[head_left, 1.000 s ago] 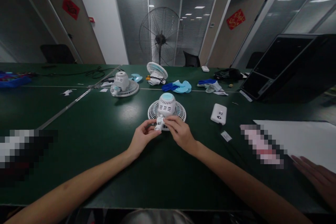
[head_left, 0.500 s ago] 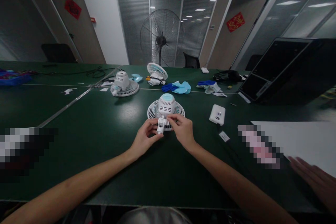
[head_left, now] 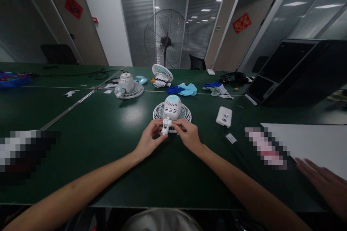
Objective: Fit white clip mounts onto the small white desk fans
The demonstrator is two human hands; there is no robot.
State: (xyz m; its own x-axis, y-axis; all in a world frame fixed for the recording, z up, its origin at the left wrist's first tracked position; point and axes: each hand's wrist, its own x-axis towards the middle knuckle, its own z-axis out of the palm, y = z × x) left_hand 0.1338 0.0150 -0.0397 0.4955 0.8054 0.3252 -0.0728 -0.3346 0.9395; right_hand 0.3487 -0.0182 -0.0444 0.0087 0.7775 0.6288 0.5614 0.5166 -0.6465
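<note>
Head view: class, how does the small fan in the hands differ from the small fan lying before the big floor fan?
The held fan lies grille down, motor housing up; the far fan is tipped with its grille facing up. The left hand and right hand grip the held fan's stem; no hand touches the far fan. Both are small, white, on the green table.
</note>
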